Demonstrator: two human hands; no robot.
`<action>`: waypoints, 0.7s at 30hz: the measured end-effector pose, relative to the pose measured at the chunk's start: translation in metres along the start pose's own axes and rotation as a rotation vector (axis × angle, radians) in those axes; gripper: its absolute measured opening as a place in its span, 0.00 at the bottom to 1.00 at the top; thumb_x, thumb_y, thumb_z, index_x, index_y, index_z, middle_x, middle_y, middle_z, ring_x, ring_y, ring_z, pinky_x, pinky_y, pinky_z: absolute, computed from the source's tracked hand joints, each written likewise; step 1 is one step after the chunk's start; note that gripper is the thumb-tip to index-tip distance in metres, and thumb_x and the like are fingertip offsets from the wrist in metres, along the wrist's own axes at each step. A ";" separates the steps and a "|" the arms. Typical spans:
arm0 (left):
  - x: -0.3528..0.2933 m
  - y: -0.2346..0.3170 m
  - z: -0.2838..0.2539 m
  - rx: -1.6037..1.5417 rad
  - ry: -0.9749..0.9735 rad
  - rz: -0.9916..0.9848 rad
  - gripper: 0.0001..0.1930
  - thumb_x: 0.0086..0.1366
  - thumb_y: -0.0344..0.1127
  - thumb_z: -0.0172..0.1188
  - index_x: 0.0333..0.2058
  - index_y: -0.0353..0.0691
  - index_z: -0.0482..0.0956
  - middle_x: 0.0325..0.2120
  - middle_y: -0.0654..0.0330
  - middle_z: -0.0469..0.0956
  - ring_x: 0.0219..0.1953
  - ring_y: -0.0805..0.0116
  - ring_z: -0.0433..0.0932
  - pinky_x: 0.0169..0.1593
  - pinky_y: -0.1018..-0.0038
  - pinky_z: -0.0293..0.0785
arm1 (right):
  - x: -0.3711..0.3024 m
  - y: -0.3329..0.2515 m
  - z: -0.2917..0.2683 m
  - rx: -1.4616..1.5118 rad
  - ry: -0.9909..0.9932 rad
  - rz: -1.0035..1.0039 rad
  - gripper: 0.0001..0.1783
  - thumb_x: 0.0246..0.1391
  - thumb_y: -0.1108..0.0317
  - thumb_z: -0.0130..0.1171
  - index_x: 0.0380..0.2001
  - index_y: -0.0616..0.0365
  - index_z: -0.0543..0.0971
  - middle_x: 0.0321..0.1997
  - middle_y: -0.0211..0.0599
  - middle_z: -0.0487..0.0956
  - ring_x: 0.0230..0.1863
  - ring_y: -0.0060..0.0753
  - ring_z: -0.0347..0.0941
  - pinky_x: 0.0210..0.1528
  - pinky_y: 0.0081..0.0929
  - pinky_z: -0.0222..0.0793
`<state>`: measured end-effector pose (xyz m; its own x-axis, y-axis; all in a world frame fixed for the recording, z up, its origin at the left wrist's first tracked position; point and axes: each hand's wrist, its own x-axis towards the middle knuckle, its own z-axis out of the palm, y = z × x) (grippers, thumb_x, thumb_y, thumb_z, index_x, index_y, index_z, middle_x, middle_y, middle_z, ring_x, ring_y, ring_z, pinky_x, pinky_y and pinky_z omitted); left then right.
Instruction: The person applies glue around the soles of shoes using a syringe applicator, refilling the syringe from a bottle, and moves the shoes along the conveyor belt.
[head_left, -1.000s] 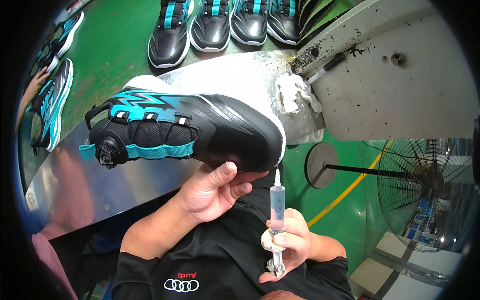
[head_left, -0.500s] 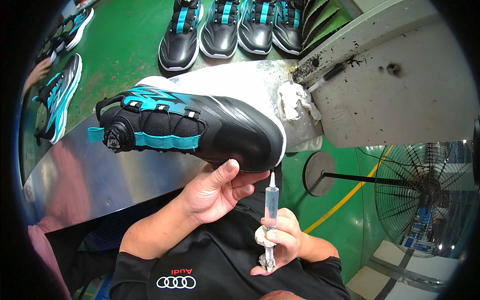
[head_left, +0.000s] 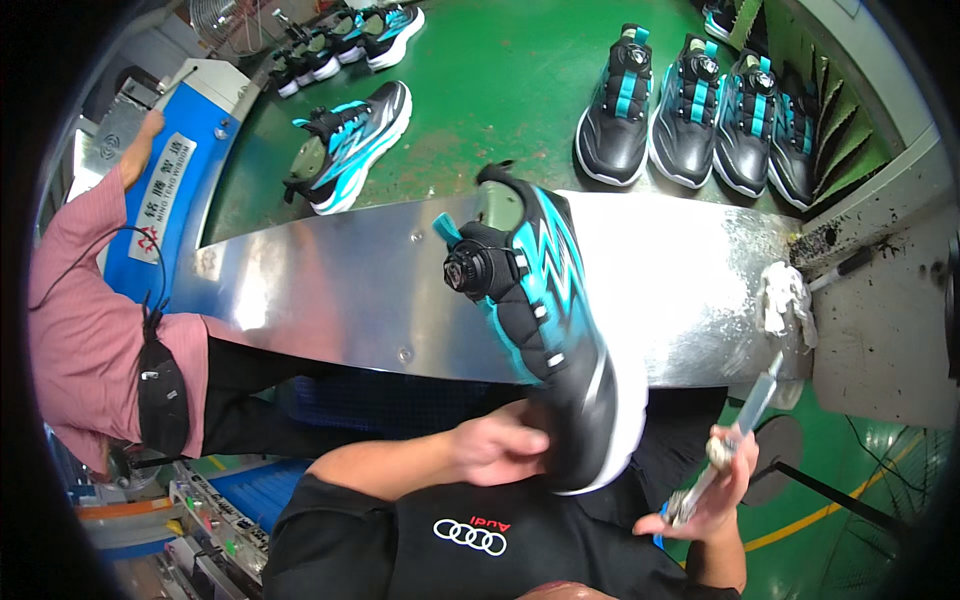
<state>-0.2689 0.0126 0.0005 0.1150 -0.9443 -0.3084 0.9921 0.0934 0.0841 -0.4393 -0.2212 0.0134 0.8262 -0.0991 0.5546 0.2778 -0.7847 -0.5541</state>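
Note:
My left hand [head_left: 500,447] grips a black and turquoise sneaker [head_left: 562,325] near its toe, thumb on the upper. The shoe has a white sole and a dial closure. It is tilted, heel pointing away and toe toward me, and its toe end is blurred. A syringe [head_left: 756,402] with clear liquid and whitish wrapping around its lower part is in my right hand [head_left: 728,480]. Its tip points up and away, apart from the shoe. The fingers wrap the syringe while the thumb is near its plunger end.
Before me runs a shiny metal ledge [head_left: 330,300]. Beyond it, a green surface [head_left: 480,100] bears several similar sneakers [head_left: 612,130] and a single sneaker [head_left: 350,145]. A crumpled white cloth [head_left: 785,298] lies by a marker [head_left: 845,268] at right. A person in pink [head_left: 110,330] works at left.
The sneaker has turned from lying crosswise to toe toward me. The syringe has gone from beside the sole edge at the toe to well right of the shoe. The view has swung left.

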 end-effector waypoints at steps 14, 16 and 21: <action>-0.045 0.102 -0.007 0.694 0.348 0.639 0.34 0.53 0.38 0.61 0.55 0.28 0.59 0.50 0.46 0.69 0.51 0.55 0.72 0.57 0.63 0.66 | 0.080 0.086 0.050 -0.069 0.090 -0.012 0.52 0.28 0.48 0.73 0.54 0.63 0.59 0.43 0.48 0.68 0.39 0.48 0.65 0.43 0.39 0.64; -0.027 0.137 -0.004 0.758 0.329 0.663 0.30 0.56 0.37 0.58 0.55 0.29 0.60 0.51 0.48 0.69 0.50 0.57 0.72 0.56 0.65 0.68 | 0.080 0.083 0.051 -0.046 0.106 0.008 0.52 0.28 0.47 0.73 0.53 0.62 0.59 0.43 0.49 0.68 0.39 0.47 0.66 0.43 0.38 0.64; 0.032 0.232 0.002 0.866 0.426 0.600 0.19 0.61 0.33 0.52 0.49 0.30 0.66 0.44 0.52 0.75 0.44 0.64 0.77 0.50 0.69 0.73 | 0.079 0.085 0.051 -0.053 0.108 0.029 0.51 0.31 0.42 0.69 0.54 0.61 0.60 0.40 0.45 0.66 0.35 0.44 0.65 0.40 0.37 0.63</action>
<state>-0.0350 0.0031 0.0114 0.7317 -0.6211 -0.2809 0.4213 0.0881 0.9026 -0.3258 -0.2642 -0.0213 0.7752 -0.1847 0.6041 0.2263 -0.8116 -0.5386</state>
